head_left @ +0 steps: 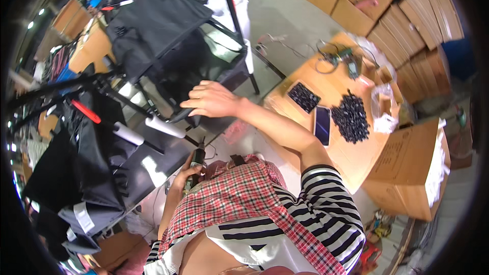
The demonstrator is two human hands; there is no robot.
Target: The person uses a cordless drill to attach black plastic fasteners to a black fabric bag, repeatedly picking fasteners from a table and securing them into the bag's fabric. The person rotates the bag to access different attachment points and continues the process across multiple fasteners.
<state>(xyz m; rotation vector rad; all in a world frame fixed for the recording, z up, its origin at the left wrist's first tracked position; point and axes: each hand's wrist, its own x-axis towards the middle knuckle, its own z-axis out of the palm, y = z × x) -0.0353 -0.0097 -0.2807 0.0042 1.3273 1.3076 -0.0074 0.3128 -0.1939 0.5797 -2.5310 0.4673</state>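
My left hand (189, 172) is wrapped round a dark electric screwdriver (198, 157), close to my plaid apron, with its bit pointing up. My right hand (210, 101) reaches across to the left, fingers spread, at the near edge of a black fabric seat or basket (158, 20) on a black tube frame. I cannot tell whether the fingertips touch the fabric. Just below that hand, a white sleeve (165, 126) covers one frame tube. Another white sleeve (127, 134) and a red strip (86, 111) lie further left.
At my right, a cardboard-topped table (280, 97) bears a pile of small black parts (351, 117), a tray of similar parts (304, 97), a phone (322, 126) and a corded green tool (351, 66). Beside it stands an open carton (407, 168). Stacked cartons (356, 0) fill the back right.
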